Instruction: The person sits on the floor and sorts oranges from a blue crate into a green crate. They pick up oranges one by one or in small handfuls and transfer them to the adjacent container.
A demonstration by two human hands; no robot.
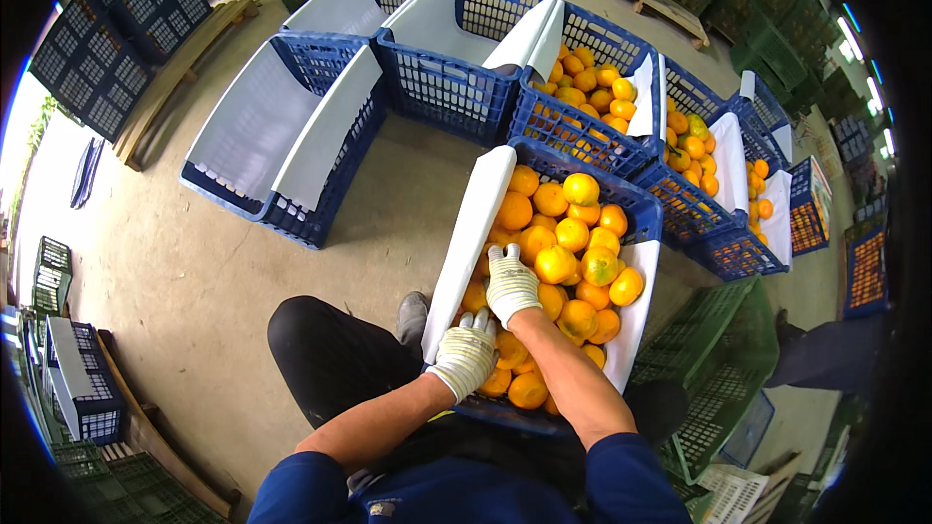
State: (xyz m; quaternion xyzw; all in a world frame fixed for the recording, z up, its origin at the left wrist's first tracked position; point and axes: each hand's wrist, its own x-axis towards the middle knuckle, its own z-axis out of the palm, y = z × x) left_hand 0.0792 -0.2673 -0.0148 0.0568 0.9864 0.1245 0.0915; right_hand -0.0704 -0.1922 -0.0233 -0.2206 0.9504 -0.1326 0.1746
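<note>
A blue plastic crate [590, 160] full of mandarins [571, 234] stands right before me, with white liner sheets [466, 233] along its two long sides. My left hand [466, 355], in a striped knit work glove, reaches over the near left part of the fruit. Farther in, my right hand [512, 282], gloved alike, presses among the mandarins beside the left liner. The fingers of both hands touch fruit. Whether either one grips a mandarin is hidden by the gloves and the pile.
Lined blue crates without fruit [291, 124] stand ahead and to the left. Blue crates of mandarins [590, 102] curve away to the right. Green crates [728, 364] sit by my right leg, near another person's leg [830, 353]. Wooden pallets [175, 80] lie at the left.
</note>
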